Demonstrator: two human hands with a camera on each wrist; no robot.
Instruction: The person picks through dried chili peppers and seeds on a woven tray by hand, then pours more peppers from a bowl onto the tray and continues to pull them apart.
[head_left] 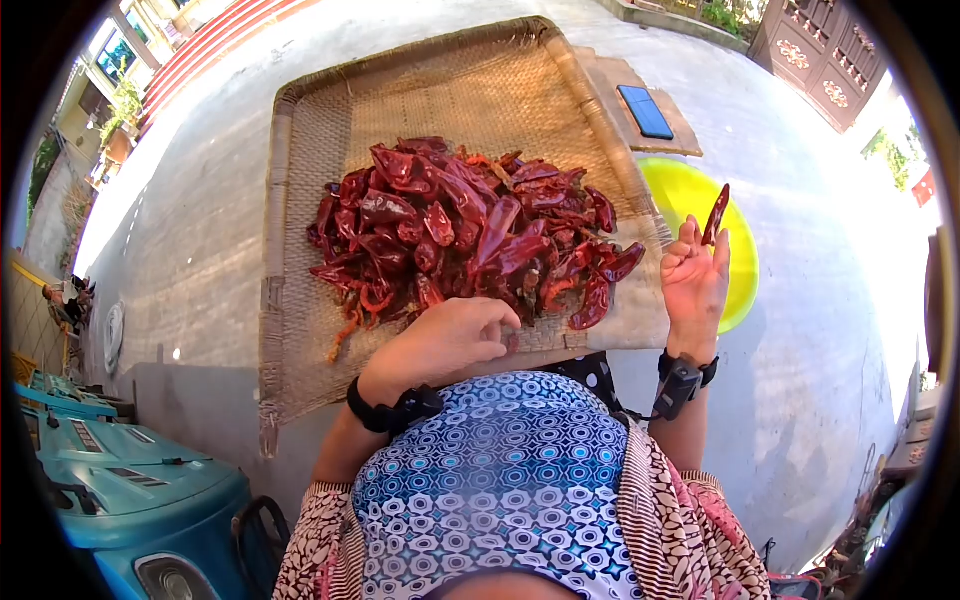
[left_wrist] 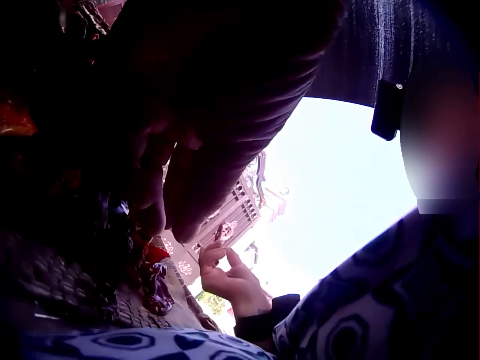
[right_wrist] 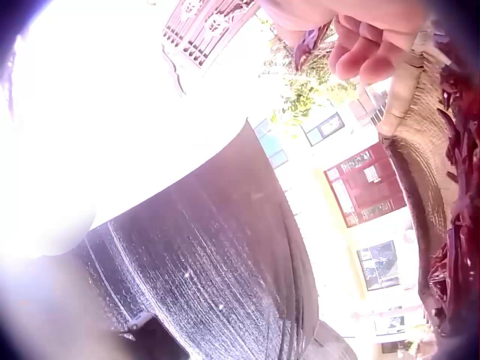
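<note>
A large heap of dried red chili peppers lies on a woven tray. Raised over a yellow-green basin to the right of the tray, my right hand pinches one dark red chili pepper upright between thumb and fingers. The same chili pepper points out from the hand in the right wrist view. My left hand hovers at the near edge of the heap, palm down with fingers loosely bent. Nothing shows in its grasp; the left wrist view of its fingers is dark.
A blue phone lies on a piece of cardboard beyond the basin. At the lower left stands a teal vehicle. Pale concrete ground surrounds the tray, with red steps at the far left.
</note>
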